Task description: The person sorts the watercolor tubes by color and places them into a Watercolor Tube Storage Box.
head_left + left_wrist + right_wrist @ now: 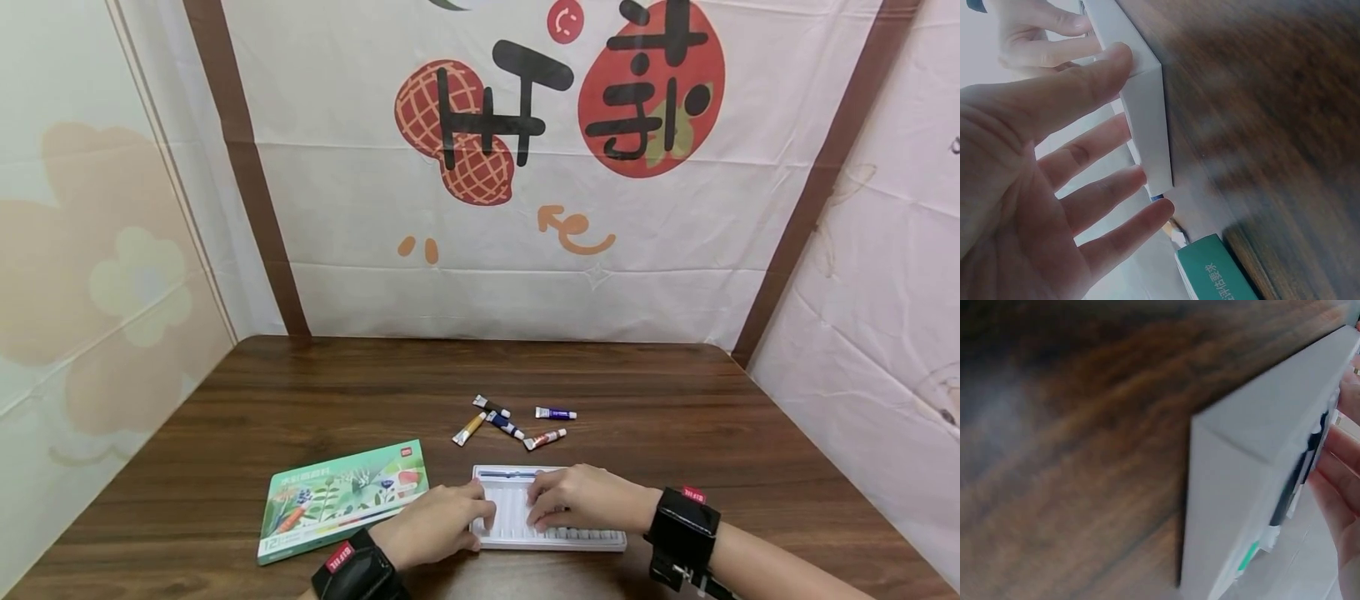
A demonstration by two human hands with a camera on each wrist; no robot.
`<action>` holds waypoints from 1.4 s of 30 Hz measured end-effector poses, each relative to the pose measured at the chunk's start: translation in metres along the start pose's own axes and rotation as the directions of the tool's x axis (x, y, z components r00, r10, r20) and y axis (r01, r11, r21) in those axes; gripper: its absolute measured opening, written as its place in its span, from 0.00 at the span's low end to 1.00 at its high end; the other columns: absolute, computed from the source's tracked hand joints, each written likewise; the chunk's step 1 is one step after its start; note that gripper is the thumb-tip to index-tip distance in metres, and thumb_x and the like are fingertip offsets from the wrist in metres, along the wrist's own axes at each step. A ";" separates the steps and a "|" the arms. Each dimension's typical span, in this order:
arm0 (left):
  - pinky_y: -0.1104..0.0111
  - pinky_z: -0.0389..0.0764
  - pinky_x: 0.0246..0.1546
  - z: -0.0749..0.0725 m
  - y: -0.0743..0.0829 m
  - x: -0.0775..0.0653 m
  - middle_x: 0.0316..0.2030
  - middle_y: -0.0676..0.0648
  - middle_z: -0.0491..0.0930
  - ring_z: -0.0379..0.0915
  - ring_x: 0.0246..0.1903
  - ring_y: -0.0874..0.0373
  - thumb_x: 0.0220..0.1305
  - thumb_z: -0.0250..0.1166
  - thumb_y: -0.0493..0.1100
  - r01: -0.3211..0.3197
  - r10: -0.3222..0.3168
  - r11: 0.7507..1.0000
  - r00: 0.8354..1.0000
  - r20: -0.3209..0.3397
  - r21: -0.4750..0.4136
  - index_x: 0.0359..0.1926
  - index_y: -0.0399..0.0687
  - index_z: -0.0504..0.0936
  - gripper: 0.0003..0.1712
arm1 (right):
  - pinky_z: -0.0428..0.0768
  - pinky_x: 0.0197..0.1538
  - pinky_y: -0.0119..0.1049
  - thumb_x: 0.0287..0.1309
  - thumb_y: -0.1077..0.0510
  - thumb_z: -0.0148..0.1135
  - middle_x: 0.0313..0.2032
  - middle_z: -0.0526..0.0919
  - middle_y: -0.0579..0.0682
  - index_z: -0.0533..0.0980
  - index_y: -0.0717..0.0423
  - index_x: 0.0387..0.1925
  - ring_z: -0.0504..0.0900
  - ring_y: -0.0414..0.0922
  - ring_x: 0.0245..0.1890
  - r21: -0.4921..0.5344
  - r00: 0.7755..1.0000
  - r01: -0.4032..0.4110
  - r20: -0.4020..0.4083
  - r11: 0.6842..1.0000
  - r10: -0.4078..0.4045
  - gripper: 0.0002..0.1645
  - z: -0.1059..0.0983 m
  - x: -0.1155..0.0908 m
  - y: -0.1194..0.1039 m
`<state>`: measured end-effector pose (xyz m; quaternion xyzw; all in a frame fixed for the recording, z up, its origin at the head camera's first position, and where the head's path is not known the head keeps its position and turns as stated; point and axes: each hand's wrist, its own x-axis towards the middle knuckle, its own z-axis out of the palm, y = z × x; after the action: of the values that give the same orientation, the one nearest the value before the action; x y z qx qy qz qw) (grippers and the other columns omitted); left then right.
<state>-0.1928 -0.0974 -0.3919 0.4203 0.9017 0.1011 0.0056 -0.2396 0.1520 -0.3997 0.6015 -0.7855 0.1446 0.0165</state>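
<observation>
A white plastic tray (512,507) lies on the table. My left hand (442,521) is at its left end; in the left wrist view the thumb (1113,59) touches one side and the fairly straight fingers touch the end wall. Over the tray's middle is my right hand (573,498), with loosely bent fingers reaching down inside and the fingertips partly hidden. Several paint tubes (600,535) lie in a row along the tray's near right part. A dark tube (1291,490) and a green-marked one (1248,556) show in the right wrist view. A thin blue brush (506,475) lies along the far slot.
Beyond the tray lie several loose paint tubes: black (491,407), yellow (468,429), dark blue (506,425), reddish-brown (545,439) and purple (556,413). A green illustrated paint box (341,496) lies left, beside my left forearm. Printed cloth (337,225) hangs behind the wooden table (652,392).
</observation>
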 end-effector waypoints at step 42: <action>0.74 0.66 0.25 0.002 0.000 0.001 0.30 0.58 0.68 0.63 0.24 0.68 0.50 0.70 0.44 0.018 -0.018 1.000 1.000 0.018 0.002 0.31 0.56 0.76 0.09 | 0.74 0.33 0.29 0.53 0.69 0.60 0.39 0.78 0.50 0.80 0.57 0.40 0.75 0.37 0.31 -0.212 0.972 -0.235 -0.057 0.949 0.228 0.12 -0.023 0.010 0.057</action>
<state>-0.1928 -0.0962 -0.3937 0.4129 0.9056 0.0965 0.0142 -0.3000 0.1613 -0.3879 0.4975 -0.8613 0.0685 0.0777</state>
